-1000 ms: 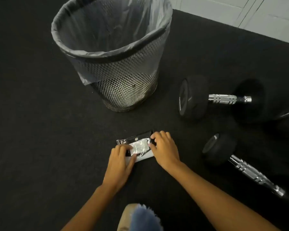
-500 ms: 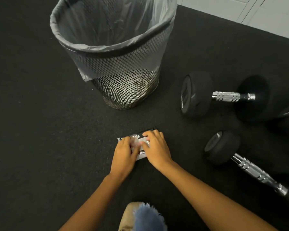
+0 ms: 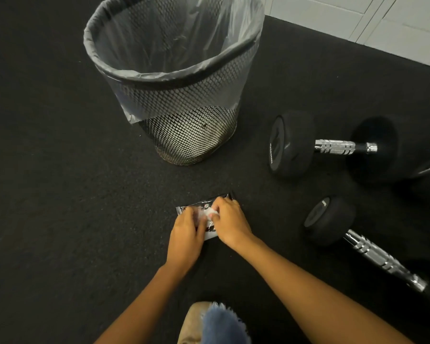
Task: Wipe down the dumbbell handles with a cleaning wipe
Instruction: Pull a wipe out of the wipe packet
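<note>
I am crouched over the black floor (image 3: pixel 60 219) with both hands on a packet of wipes (image 3: pixel 204 204) that lies flat in front of me. My left hand (image 3: pixel 185 234) presses down on the packet's near left part, fingers curled over it. My right hand (image 3: pixel 230 223) pinches something white and crumpled at the packet's opening, which I take to be a wipe (image 3: pixel 210 212) coming out; the fingertips hide most of it, so I cannot tell how much is free.

No handle is wiped yet, as far as I can judge. Both dumbbells lie to my right. The nearer dumbbell (image 3: pixel 363 244) has its chrome handle (image 3: pixel 375 256) running away from my right hand, down and to the right, with its black end cap closest to me. The farther dumbbell (image 3: pixel 333 146) lies crosswise, its handle (image 3: pixel 335 147) running left to right, beyond the nearer one. My right hand is the closer one to both, so it should carry the wipe. A lined mesh bin (image 3: pixel 184 95) stands just beyond the packet.
</note>
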A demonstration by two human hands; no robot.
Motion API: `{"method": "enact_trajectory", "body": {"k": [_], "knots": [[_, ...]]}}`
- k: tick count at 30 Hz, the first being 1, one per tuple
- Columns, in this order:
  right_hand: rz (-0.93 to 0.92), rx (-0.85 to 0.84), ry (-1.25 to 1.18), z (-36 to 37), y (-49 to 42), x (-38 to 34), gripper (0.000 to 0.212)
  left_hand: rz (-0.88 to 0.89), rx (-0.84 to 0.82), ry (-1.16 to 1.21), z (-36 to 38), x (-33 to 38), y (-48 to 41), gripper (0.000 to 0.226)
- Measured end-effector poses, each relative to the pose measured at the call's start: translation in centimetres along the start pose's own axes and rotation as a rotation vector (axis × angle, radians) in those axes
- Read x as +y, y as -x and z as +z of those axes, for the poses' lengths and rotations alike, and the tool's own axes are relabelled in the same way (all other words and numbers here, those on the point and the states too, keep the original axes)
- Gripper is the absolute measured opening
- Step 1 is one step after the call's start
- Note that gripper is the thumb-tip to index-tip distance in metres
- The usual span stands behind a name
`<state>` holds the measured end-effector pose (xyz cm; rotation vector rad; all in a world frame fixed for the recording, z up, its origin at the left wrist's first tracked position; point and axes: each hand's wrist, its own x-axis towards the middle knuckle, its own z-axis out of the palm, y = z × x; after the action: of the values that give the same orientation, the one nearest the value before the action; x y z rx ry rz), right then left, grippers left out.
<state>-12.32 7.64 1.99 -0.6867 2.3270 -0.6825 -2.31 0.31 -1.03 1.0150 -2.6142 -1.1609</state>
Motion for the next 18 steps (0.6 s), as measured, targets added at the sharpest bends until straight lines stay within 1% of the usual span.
{"method": "enact_trajectory", "body": {"k": [5,8,10,14,16,18], "knots": [[0.164,-0.017,-0.127,-1.3,-0.7,0.1,0.018,-0.004,-0.003,-0.061,0.2,-0.1,0.1,0.016],[0.269,0.022,-0.351,-1.5,-1.1,0.4,0.016,-0.016,-0.001,-0.092,0.2,-0.1,-0.1,0.021],[0.295,0.071,-0.464,-2.0,-1.3,0.6,0.011,-0.021,-0.001,-0.119,0.3,-0.2,-0.2,0.023],[0.222,0.199,-0.656,-4.5,-1.5,0.7,0.002,-0.041,-0.004,-0.161,0.5,-0.2,-0.3,0.023],[0.155,0.226,-0.641,-5.9,-1.6,0.8,0.003,-0.018,-0.025,-0.184,0.3,0.3,-0.4,0.030],[0.106,0.207,-0.623,-7.2,-1.4,1.0,0.005,0.080,-0.113,-0.337,0.4,1.3,-0.6,0.043]]}}
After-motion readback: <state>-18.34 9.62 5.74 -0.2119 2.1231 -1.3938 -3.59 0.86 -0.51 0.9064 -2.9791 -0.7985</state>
